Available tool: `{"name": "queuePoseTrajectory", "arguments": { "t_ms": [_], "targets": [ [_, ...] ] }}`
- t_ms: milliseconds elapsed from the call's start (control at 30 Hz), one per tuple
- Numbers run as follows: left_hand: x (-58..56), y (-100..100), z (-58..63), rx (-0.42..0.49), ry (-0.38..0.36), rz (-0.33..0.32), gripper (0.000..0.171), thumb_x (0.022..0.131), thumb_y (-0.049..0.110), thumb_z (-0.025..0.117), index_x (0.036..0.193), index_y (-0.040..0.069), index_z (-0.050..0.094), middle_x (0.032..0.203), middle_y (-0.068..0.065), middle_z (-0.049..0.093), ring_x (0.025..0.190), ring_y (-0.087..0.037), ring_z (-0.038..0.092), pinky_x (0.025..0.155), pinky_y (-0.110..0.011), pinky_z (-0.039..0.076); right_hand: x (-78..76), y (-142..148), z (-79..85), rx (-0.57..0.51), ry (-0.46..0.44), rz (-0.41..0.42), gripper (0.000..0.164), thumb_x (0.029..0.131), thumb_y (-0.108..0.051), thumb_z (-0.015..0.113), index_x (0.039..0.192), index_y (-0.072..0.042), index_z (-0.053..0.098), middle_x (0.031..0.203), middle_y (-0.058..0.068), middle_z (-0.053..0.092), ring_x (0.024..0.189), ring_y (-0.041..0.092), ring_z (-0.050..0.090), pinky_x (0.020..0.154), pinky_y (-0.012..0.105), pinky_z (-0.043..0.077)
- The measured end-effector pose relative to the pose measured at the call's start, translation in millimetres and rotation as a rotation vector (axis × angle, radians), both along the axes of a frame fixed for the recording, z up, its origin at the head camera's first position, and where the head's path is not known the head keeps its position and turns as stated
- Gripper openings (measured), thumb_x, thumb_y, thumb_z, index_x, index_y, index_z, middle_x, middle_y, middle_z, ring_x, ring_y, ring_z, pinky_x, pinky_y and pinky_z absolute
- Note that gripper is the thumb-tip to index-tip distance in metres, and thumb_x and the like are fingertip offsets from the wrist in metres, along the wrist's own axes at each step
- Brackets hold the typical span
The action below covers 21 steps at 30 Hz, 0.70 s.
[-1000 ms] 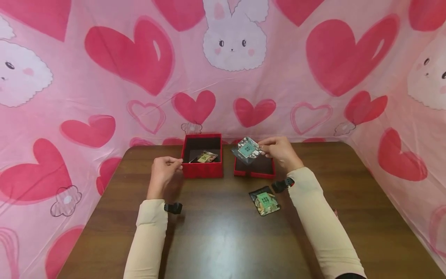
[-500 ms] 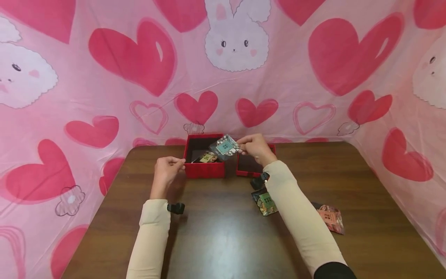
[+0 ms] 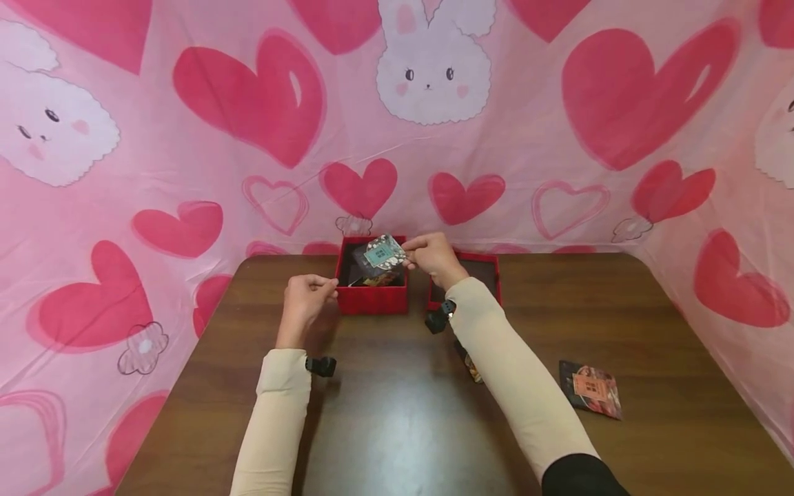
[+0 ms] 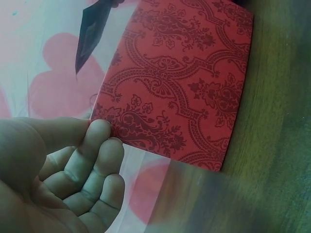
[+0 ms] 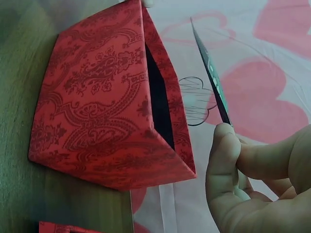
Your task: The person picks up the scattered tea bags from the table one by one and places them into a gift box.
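While the left hand is pinching the near left corner of the red patterned box between thumb and finger, it is probably helping the box sit steady. A light hold is seeming best, as pulling hard could be bending the wall or dragging the box. Inside the box, one pouch is lying mostly hidden. Over the box's open top, a pouch with a blue-green label is hanging tilted, not touching the walls. At the right side of the box, the right hand is pinching that pouch by its edge, using thumb and finger. If the pouch is going down into the box, it should be clearing all four walls, then lying flat before the fingers are letting go; a high drop could be leaving it standing on end or catching on the rim. Just right of the box, a shallow red tray, maybe its lid, is sitting open side up. Nearer the person than the box, another pouch is peeking out beside the right sleeve. Far to the right of the box, a pouch with an orange label is lying on the wooden table.
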<state>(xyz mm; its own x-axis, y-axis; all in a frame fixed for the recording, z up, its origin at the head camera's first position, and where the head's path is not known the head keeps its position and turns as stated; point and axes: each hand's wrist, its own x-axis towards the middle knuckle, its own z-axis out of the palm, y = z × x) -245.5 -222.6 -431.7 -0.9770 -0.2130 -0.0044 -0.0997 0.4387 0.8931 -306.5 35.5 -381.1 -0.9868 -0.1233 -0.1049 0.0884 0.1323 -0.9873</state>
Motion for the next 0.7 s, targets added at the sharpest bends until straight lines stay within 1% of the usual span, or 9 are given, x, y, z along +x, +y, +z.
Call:
{"name": "queuePoseTrajectory", "arguments": {
  "t_ms": [133, 233, 367, 500, 567, 600, 667, 700],
  "targets": [
    [-0.7, 2.0, 0.1, 0.006, -0.007, 0.0, 0.025, 0.095, 0.023, 0.072, 0.1, -0.001, 0.077, 0.082, -0.012, 0.074, 0.09, -0.038, 0.072, 0.075, -0.036, 0.053, 1.0, -0.5, 0.8, 0.005, 0.013, 0.003, 0.024, 0.093, 0.011, 0.056, 0.114, 0.012, 0.069, 0.104, 0.024, 0.069, 0.064, 0.014, 0.065, 0.074, 0.035, 0.058],
    [-0.9, 2.7, 1.1, 0.006, -0.009, -0.006, 0.025, 0.095, 0.023, 0.073, 0.1, -0.002, 0.076, 0.082, -0.013, 0.074, 0.09, -0.039, 0.072, 0.072, -0.033, 0.052, 1.5, 1.1, -0.2, 0.016, 0.014, 0.023, 0.026, 0.095, 0.008, 0.058, 0.12, 0.014, 0.065, 0.107, 0.026, 0.067, 0.065, 0.015, 0.066, 0.077, 0.039, 0.057],
    [-2.3, 2.1, 2.5, -0.009, 0.016, -0.009, 0.026, 0.095, 0.023, 0.072, 0.099, -0.003, 0.076, 0.083, -0.016, 0.075, 0.088, -0.038, 0.072, 0.07, -0.031, 0.049, 3.0, 7.7, 0.7, 0.054, 0.024, 0.033, 0.03, 0.096, 0.004, 0.061, 0.124, 0.014, 0.063, 0.11, 0.028, 0.067, 0.07, 0.022, 0.067, 0.069, 0.03, 0.057],
    [-3.2, 1.0, 1.6, -0.016, 0.024, -0.005, 0.027, 0.095, 0.023, 0.072, 0.1, -0.003, 0.076, 0.083, -0.016, 0.075, 0.087, -0.037, 0.073, 0.071, -0.033, 0.049, 6.2, 17.4, 2.2, 0.069, 0.035, 0.038, 0.028, 0.096, 0.003, 0.062, 0.121, 0.014, 0.065, 0.111, 0.031, 0.067, 0.077, 0.032, 0.067, 0.062, 0.023, 0.054],
    [-2.6, 0.5, 0.3, -0.008, 0.02, -0.009, 0.027, 0.095, 0.023, 0.072, 0.101, -0.004, 0.076, 0.082, -0.015, 0.074, 0.087, -0.037, 0.073, 0.076, -0.036, 0.05, 8.2, 21.9, 1.3, 0.07, 0.032, 0.051, 0.026, 0.095, 0.004, 0.063, 0.118, 0.015, 0.065, 0.11, 0.033, 0.066, 0.08, 0.036, 0.067, 0.06, 0.023, 0.053],
    [-2.0, 0.4, -0.1, -0.01, 0.018, -0.007, 0.027, 0.095, 0.023, 0.072, 0.101, -0.004, 0.076, 0.081, -0.014, 0.074, 0.087, -0.037, 0.073, 0.077, -0.037, 0.05, 9.2, 24.0, 0.8, 0.071, 0.028, 0.057, 0.025, 0.095, 0.004, 0.063, 0.117, 0.015, 0.066, 0.11, 0.034, 0.065, 0.08, 0.036, 0.067, 0.062, 0.024, 0.055],
    [-1.1, 0.1, -1.0, -0.007, 0.02, -0.004, 0.027, 0.095, 0.022, 0.072, 0.101, -0.004, 0.076, 0.081, -0.013, 0.074, 0.087, -0.038, 0.073, 0.076, -0.036, 0.051, 11.0, 28.4, -0.4, 0.071, 0.022, 0.072, 0.023, 0.094, 0.004, 0.064, 0.114, 0.015, 0.067, 0.103, 0.032, 0.067, 0.077, 0.032, 0.067, 0.063, 0.026, 0.055],
    [-1.1, -0.1, -1.3, -0.007, 0.021, -0.003, 0.027, 0.095, 0.023, 0.072, 0.101, -0.003, 0.076, 0.081, -0.013, 0.074, 0.087, -0.037, 0.073, 0.076, -0.034, 0.051, 11.8, 30.6, -0.9, 0.073, 0.018, 0.078, 0.022, 0.094, 0.004, 0.064, 0.113, 0.015, 0.067, 0.101, 0.031, 0.067, 0.078, 0.033, 0.067, 0.065, 0.027, 0.056]
  ]
}}
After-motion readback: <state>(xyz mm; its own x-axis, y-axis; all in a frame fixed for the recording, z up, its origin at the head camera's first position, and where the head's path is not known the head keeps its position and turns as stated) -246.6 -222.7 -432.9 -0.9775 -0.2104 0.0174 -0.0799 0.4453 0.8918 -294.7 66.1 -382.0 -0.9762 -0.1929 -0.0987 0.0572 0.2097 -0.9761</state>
